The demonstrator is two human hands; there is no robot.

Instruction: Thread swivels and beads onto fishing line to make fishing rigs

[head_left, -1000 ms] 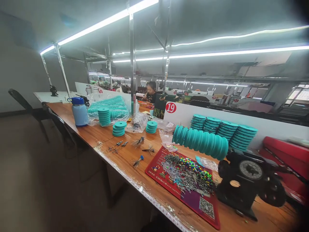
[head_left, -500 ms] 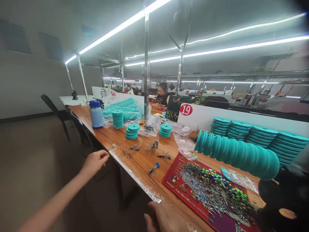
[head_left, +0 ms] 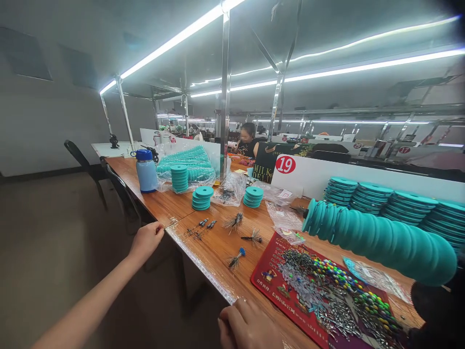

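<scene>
My left hand (head_left: 147, 242) is just off the table's front edge, with thumb and fingertips pinched together. Whatever the pinch holds is too fine to make out. Low in the view, my right hand (head_left: 250, 324) is curled closed by the edge, its fingertips partly hidden. Right of it, a red printed mat (head_left: 269, 276) bears a pile of metal swivels and snaps (head_left: 339, 315), clear sleeves and coloured beads (head_left: 337, 271). Several small bundles of dark wire-like strands (head_left: 234, 222) lie on the wooden table (head_left: 214, 252) between the hands and the spools.
A row of teal foam spools (head_left: 378, 237) is mounted on a dark machine at right. Stacked teal spools (head_left: 202, 198), plastic bags (head_left: 230, 189) and a blue bottle (head_left: 146, 170) stand further back. Chairs (head_left: 121, 189) line the left side. Another person (head_left: 248, 140) sits beyond the divider.
My right hand has come up slightly and its fingers have curled closed. My left hand stays near the edge, its fingertips pinched tighter. The view has shifted a little.
</scene>
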